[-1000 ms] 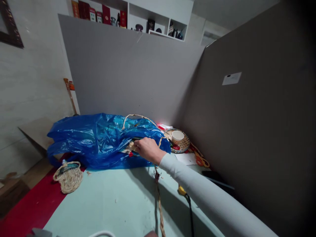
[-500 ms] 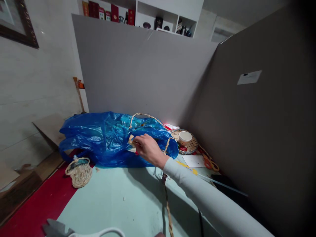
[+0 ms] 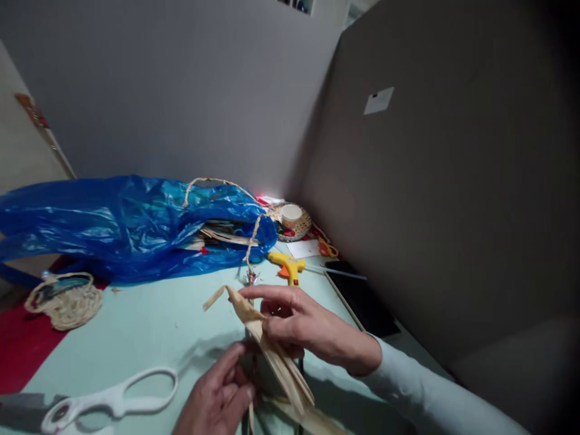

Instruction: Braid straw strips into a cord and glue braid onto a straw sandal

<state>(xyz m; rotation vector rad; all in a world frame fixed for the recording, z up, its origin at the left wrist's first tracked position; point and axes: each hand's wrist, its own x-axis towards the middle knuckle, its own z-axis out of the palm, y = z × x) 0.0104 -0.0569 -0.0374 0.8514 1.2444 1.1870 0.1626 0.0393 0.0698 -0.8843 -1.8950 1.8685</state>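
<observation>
My right hand (image 3: pixel 302 326) pinches the upper part of a pale dried husk strip (image 3: pixel 272 356) above the light green table (image 3: pixel 149 326). Lower down, my left hand (image 3: pixel 217 396) grips the same strip together with a braided straw rope (image 3: pixel 252 254). That rope runs from my hands up over the blue plastic bag (image 3: pixel 118 220), which lies at the back left with more dried strips showing in its mouth.
White-handled scissors (image 3: pixel 109 402) lie front left. A coiled straw piece (image 3: pixel 63 299) sits at the left. A yellow glue gun (image 3: pixel 287 266), a dark tablet (image 3: pixel 362 296), a woven tray with a white cup (image 3: pixel 290 215) and orange scissors (image 3: pixel 327 248) stand by the grey partitions.
My right hand has drawn back from the blue bag toward me with a husk strip. The left hand has come into view holding it too. The view has dropped toward the table.
</observation>
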